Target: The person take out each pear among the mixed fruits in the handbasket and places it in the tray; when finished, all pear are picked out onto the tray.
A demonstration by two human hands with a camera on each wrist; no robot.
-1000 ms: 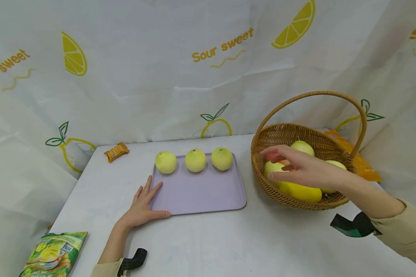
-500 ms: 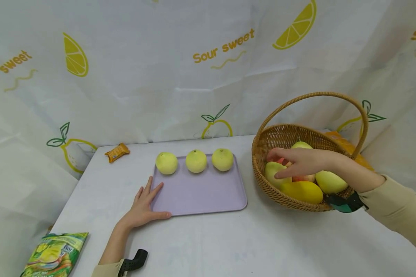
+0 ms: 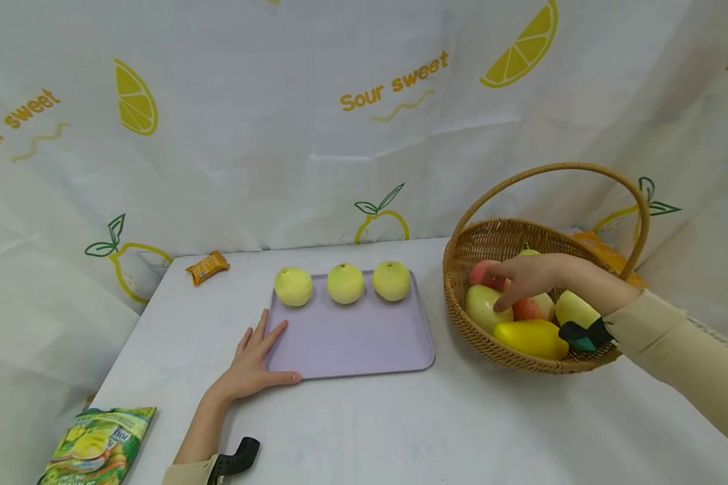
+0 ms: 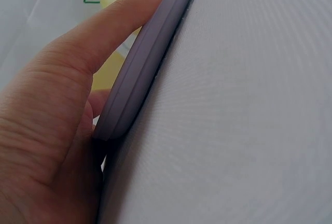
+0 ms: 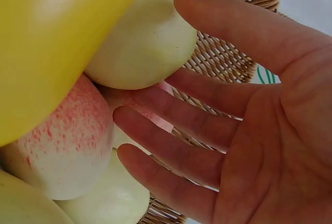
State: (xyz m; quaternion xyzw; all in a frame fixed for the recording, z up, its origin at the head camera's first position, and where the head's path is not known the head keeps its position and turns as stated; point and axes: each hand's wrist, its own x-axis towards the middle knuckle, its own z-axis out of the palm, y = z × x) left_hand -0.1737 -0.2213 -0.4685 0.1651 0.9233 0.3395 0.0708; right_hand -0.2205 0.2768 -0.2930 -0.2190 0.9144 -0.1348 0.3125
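A wicker basket [image 3: 509, 236] holds pale green fruits, reddish peaches [image 3: 536, 308] and a long yellow fruit [image 3: 530, 339]. Reaching into it, my right hand [image 3: 536, 275] has its thumb at one side of a smooth pale green fruit [image 3: 484, 311] and its fingers beyond it. In the right wrist view the thumb tip lies right at this fruit [image 5: 148, 37], and the fingers [image 5: 176, 133] stretch out almost straight. My left hand [image 3: 251, 364] lies spread at the near left corner of a lilac tray [image 3: 352, 343], thumb along the front edge.
Three round pale green fruits [image 3: 346, 283] stand in a row along the tray's far side. An orange wrapped snack [image 3: 208, 268] lies back left, a green bag [image 3: 97, 446] front left. The basket's handle [image 3: 558, 166] arches above it; an orange packet [image 3: 607, 250] lies behind.
My right hand has gone lower into the basket and slightly right, its thumb now at the pale green fruit. My left hand stays at the tray's corner.
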